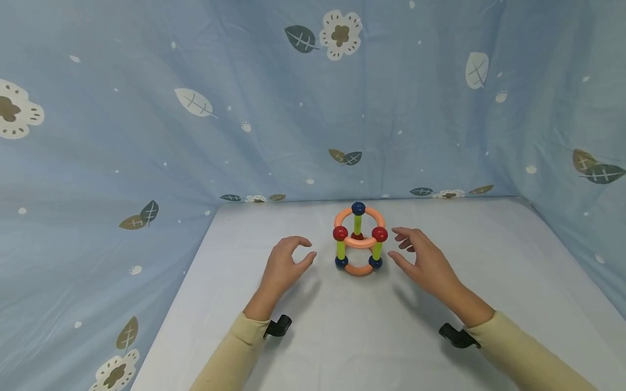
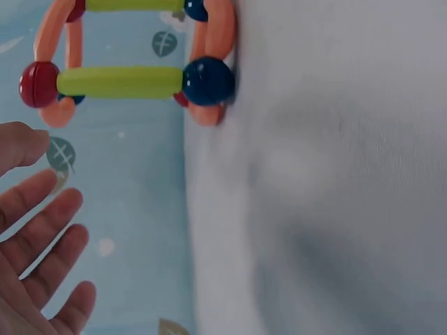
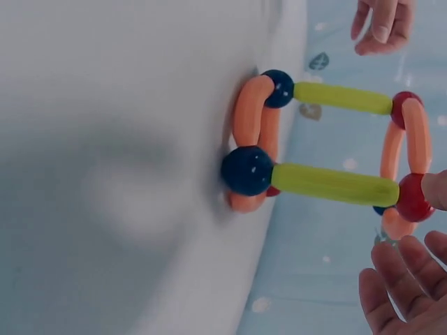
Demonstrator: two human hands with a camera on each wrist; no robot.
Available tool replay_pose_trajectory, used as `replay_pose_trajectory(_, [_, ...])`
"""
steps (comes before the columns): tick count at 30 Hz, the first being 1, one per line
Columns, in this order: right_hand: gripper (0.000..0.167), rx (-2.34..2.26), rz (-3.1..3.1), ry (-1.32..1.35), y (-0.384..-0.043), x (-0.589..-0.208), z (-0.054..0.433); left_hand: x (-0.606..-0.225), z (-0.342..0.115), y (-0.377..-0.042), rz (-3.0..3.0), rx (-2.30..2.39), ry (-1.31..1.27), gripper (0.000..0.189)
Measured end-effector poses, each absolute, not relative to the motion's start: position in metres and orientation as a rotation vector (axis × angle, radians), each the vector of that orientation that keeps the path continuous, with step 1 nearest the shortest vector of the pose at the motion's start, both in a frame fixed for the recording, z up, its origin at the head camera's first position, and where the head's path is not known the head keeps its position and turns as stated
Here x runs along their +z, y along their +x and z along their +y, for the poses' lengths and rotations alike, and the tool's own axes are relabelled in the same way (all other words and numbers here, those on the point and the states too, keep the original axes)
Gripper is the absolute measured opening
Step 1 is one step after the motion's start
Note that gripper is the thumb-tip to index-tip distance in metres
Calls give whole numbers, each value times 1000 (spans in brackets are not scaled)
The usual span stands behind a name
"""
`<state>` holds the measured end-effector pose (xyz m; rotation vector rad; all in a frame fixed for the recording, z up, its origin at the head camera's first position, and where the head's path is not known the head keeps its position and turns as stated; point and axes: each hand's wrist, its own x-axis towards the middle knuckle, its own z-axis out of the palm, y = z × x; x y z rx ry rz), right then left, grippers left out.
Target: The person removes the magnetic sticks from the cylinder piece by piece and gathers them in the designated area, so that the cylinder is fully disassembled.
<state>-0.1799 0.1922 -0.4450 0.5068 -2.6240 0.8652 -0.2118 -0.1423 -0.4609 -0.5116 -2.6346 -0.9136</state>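
A small toy frame of balls and rods (image 1: 360, 243) stands upright on the white table. Curved orange rods form its top and bottom rings, joined by yellow-green upright rods (image 2: 133, 82). Its balls are red and dark blue; one blue ball (image 3: 247, 170) sits at the table surface. To the left of the toy is my left hand (image 1: 286, 266), fingers and thumb parted, holding nothing. On the other side my right hand (image 1: 423, 260) is likewise parted and empty, its fingertips close to a red ball (image 1: 379, 234). A gap shows between each hand and the toy in the head view.
The white table (image 1: 352, 336) runs back to a blue cloth (image 1: 274, 108) printed with flowers and leaves, which hangs behind it and along the sides. Each wrist carries a small black camera mount (image 1: 279, 326) at the sleeve.
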Motion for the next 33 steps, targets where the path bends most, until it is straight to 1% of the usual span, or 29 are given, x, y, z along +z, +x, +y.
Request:
replay_pose_trajectory(8, [58, 948, -2607, 514, -187, -440, 181, -458, -131, -209, -2512, -997, -567, 32])
replay_pose_trajectory(18, [50, 1006, -2503, 570, -198, -441, 173, -456, -117, -209, -2481, -1020, -596, 43])
replay_pose_trajectory(28, [37, 1025, -2484, 550, -202, -442, 170, -447, -99, -214, -2498, -1008, -673, 47])
replay_pose_trajectory(33, [35, 1031, -2486, 541, -203, -444, 168, -445, -90, -218, -2471, -1011, -753, 50])
